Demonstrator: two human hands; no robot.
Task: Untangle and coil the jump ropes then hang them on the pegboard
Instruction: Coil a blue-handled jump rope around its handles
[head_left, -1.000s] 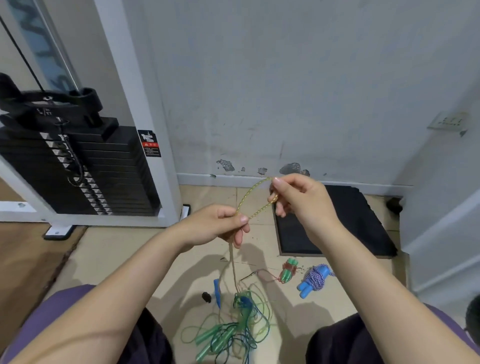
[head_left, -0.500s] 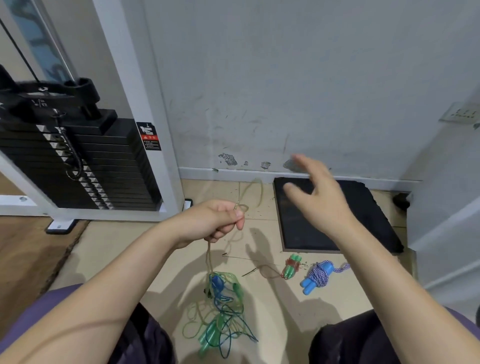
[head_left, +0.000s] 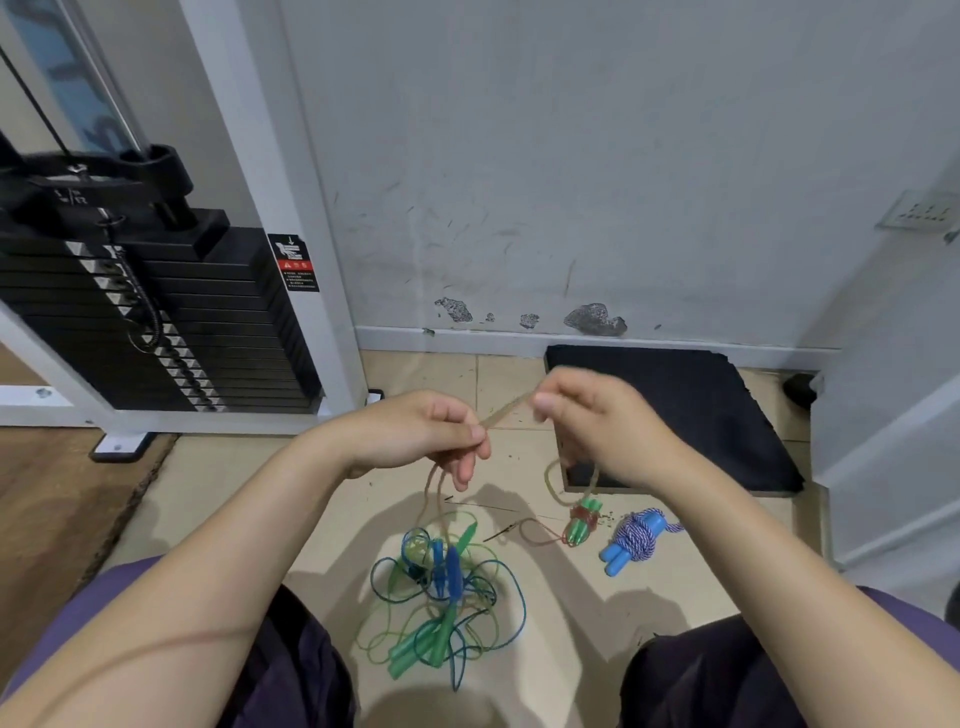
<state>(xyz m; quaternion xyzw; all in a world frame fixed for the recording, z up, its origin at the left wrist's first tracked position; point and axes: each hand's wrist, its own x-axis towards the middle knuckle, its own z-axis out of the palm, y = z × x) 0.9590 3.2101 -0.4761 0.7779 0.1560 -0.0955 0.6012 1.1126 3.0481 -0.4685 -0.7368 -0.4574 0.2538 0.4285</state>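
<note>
Black weight stack (head_left: 156, 317) at left, dark floor mat (head_left: 691, 410) against scuffed wall (head_left: 571, 156), wall socket (head_left: 919, 210)

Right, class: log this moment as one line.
left hand: pinches yellow rope | right hand: holds same rope | tangled ropes: on floor | coiled blue-handled rope: on floor

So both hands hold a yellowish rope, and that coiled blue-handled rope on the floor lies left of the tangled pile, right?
Not quite. In the head view the blue-handled rope lies right of the tangled pile, not left. The rest stands: the left hand and right hand both hold the yellowish rope.
</note>
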